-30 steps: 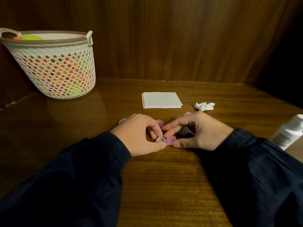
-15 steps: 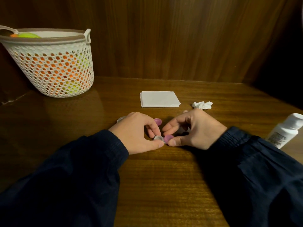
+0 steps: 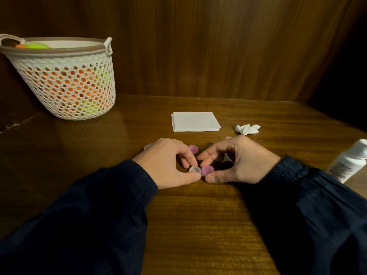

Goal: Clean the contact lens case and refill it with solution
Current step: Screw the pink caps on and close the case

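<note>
A small contact lens case (image 3: pixel 194 169) lies on the wooden table between my hands, with a clear well on its left. My left hand (image 3: pixel 168 161) pinches that well with thumb and fingers. My right hand (image 3: pixel 236 161) pinches a purple cap (image 3: pixel 207 170) sitting on the case's right side. A second purple cap (image 3: pixel 193 149) lies loose on the table just behind my left fingers. A white solution bottle (image 3: pixel 349 161) lies tilted at the right edge.
A folded white tissue (image 3: pixel 195 121) lies behind the hands, with a crumpled tissue (image 3: pixel 247 129) to its right. A white perforated basket (image 3: pixel 65 80) with orange and green things stands at the back left. A wooden wall closes the back.
My right thumb and fingers have shifted slightly round the purple cap. The left hand keeps its hold on the case. The view has drifted a little.
</note>
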A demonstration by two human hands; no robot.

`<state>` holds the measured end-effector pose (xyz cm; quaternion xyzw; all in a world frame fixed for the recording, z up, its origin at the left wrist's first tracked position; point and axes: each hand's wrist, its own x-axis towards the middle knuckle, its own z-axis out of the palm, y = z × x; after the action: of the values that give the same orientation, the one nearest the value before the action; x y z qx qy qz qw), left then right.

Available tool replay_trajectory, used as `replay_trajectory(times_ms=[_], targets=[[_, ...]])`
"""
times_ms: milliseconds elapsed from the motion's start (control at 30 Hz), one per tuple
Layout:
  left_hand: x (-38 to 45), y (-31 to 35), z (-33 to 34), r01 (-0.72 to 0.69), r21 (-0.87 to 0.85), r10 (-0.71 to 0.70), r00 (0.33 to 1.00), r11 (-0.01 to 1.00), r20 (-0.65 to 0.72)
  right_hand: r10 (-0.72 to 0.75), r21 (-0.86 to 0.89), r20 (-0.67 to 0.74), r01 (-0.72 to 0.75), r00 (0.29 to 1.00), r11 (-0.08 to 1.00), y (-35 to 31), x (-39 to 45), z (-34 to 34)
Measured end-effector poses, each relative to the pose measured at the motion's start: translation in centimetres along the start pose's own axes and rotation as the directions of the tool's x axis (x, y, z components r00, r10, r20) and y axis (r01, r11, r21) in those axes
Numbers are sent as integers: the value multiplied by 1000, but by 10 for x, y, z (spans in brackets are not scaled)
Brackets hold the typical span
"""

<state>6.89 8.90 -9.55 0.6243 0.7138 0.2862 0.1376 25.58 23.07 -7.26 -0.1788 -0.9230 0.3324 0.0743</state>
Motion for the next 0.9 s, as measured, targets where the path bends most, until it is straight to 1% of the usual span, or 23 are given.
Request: replay_trajectory(times_ms=[133, 467, 667, 700, 733, 833, 867, 900], targets=[[0, -1, -1, -17, -9, 17, 1000, 1000, 1, 14, 56, 9, -15, 1000, 998, 3, 0, -1], [0, -1, -7, -21, 3, 21, 1000, 1000, -23, 36, 82, 57, -41, 998, 996, -2, -2, -5], [-1, 0, -9, 1, 20, 0, 1000, 1000, -22, 5, 118, 42, -10, 999, 993, -2, -4, -5], [-1, 0, -9, 3, 8, -2, 1000, 1000, -23, -7, 125, 17, 5, 1000, 992, 0, -5, -6], [-1, 0, -9, 4, -9, -4, 1000, 1000, -23, -21, 129, -40, 26, 999, 991, 3, -4, -5], [-1, 0, -10, 14, -45, -16, 999, 999, -45, -65, 83, -284, 92, 957, 992, 15, 5, -6], [-1, 0, -10, 18, -41, -21, 998, 999, -64, -72, 37, -317, 88, 946, 995, 18, 9, -6], [0, 1, -10, 21, -35, -24, 996, 999, -87, -77, -23, -314, 73, 946, 997, 19, 14, -7]])
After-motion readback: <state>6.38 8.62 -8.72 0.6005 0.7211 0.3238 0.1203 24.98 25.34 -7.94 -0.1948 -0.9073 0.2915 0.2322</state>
